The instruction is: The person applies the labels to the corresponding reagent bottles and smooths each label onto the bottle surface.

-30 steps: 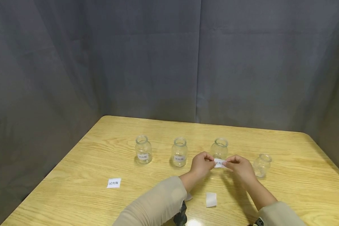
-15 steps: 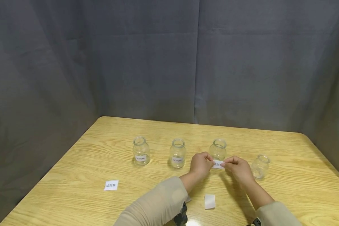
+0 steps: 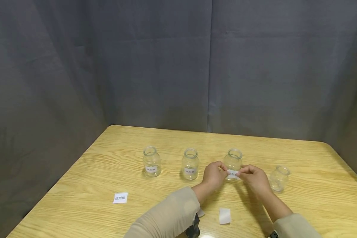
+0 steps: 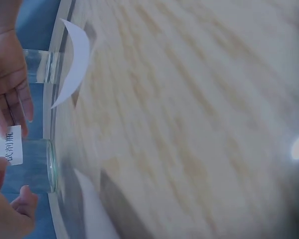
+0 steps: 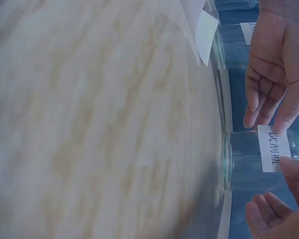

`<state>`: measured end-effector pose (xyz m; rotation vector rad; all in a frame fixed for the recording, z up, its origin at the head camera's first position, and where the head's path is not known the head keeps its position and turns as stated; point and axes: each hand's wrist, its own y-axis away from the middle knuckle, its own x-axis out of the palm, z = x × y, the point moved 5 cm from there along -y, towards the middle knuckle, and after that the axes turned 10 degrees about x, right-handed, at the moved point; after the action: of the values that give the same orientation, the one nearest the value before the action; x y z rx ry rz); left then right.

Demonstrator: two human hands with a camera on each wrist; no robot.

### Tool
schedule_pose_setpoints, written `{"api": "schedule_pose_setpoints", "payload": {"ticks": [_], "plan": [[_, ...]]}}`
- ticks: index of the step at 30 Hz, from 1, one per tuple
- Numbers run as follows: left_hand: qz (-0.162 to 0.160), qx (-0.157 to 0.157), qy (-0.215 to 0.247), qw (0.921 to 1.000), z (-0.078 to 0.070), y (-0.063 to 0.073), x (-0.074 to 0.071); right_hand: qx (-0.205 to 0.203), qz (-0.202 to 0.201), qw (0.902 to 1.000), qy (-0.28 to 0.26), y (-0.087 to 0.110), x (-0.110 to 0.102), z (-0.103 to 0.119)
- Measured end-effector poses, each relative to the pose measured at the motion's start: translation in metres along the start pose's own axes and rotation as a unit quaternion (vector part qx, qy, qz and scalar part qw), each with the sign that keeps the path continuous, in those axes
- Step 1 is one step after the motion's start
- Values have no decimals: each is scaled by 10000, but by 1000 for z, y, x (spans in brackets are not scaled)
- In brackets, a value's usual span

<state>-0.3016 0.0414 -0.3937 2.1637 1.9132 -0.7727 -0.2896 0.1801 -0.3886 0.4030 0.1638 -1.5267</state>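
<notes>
My left hand (image 3: 213, 176) and right hand (image 3: 256, 180) pinch the two ends of a small white paper label (image 3: 233, 174) printed with dark characters. They hold it flat across the front of a clear glass jar (image 3: 233, 160), with the jar's rim showing above. Both thumbs lie on the label's ends in the right wrist view, where the label (image 5: 274, 149) overlaps the jar's side. Right of my right hand stands another glass jar (image 3: 279, 178) with no printed label showing.
Two jars farther left, one (image 3: 152, 162) and its neighbour (image 3: 190, 164), carry similar labels. A printed label (image 3: 120, 198) lies on the wooden table (image 3: 86, 185) at left. A pale paper piece (image 3: 224, 216) lies in front; another (image 3: 200, 213) is partly hidden by the left sleeve. Grey curtains surround the table.
The label, held between both hands, has moved onto the front of the jar, whose base now shows below it. The head view has shifted slightly.
</notes>
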Motion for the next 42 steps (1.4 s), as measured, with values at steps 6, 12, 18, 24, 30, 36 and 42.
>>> {"api": "schedule_pose_setpoints", "payload": {"ticks": [6, 12, 18, 24, 30, 36, 42], "plan": [[19, -38, -55, 10000, 3, 2, -3, 40, -126, 9999, -12, -2, 5, 0], [-16, -83, -106, 9999, 4, 2, -3, 117, -284, 9993, 223, -2, 5, 2], [-65, -3, -272, 9996, -1, 1, -1, 149, -464, 9971, 587, -2, -2, 5], [-87, 91, -479, 9988, 0, -1, -6, 216, -519, 9957, 740, -5, -3, 6], [-17, -11, -221, 9998, 3, -4, -8, 168, -489, 9955, 793, -6, -3, 6], [63, -103, -28, 9999, 4, -7, -5, 41, -286, 9961, 836, -6, -5, 6], [298, 208, -538, 9979, 0, -13, -3, -136, -26, 9946, 1024, -7, -8, 8]]}}
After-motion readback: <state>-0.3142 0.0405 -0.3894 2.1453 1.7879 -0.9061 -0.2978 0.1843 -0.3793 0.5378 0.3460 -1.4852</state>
